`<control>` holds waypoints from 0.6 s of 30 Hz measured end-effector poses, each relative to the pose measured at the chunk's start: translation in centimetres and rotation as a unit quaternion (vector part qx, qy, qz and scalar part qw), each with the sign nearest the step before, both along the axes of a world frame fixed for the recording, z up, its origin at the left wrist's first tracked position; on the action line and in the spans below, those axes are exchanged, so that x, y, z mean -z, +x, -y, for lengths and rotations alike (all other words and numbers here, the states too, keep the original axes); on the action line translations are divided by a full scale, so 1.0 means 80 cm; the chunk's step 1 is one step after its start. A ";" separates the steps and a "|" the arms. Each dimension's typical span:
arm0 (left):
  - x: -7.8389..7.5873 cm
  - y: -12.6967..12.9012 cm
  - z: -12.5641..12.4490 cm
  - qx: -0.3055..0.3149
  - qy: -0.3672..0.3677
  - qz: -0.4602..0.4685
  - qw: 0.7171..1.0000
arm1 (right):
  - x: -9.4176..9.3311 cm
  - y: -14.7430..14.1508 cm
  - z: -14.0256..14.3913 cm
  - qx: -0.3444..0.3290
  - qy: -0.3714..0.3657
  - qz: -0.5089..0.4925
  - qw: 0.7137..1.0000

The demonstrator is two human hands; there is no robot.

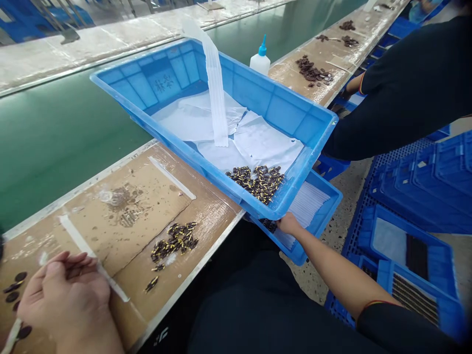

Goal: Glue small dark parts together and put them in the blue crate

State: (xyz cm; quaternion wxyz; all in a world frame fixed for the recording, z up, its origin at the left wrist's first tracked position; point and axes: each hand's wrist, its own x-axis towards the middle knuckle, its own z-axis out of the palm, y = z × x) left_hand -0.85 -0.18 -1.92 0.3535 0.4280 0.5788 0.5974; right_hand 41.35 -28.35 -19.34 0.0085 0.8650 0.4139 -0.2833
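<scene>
Right fingers point(283, 223) | dark parts point(268, 225) just beside | inside lower blue tray point(336, 196)

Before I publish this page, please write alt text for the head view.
A person's right hand, partly hidden, reaches below a blue tub holding white sheets and small dark-and-yellow pieces. The curled left hand is over a brown worktop bearing a similar pile.

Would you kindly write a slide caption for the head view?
Left hand beside dark discs, right hand at the lower tray partly beneath a large blue tray.
</scene>
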 end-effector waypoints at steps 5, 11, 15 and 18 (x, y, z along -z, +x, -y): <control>0.008 -0.005 -0.007 -0.032 0.041 0.060 0.997 | -0.008 -0.002 0.002 0.018 0.002 0.001 1.000; -0.014 -0.007 0.014 -0.036 0.084 0.061 0.994 | -0.035 -0.004 0.001 0.023 -0.020 -0.029 0.999; -0.040 -0.024 0.064 -0.023 0.124 0.043 0.991 | -0.081 -0.018 -0.003 -0.018 -0.043 -0.035 0.998; -0.051 -0.044 0.112 0.005 0.181 -0.023 0.983 | -0.144 -0.054 -0.021 -0.098 -0.045 -0.125 0.986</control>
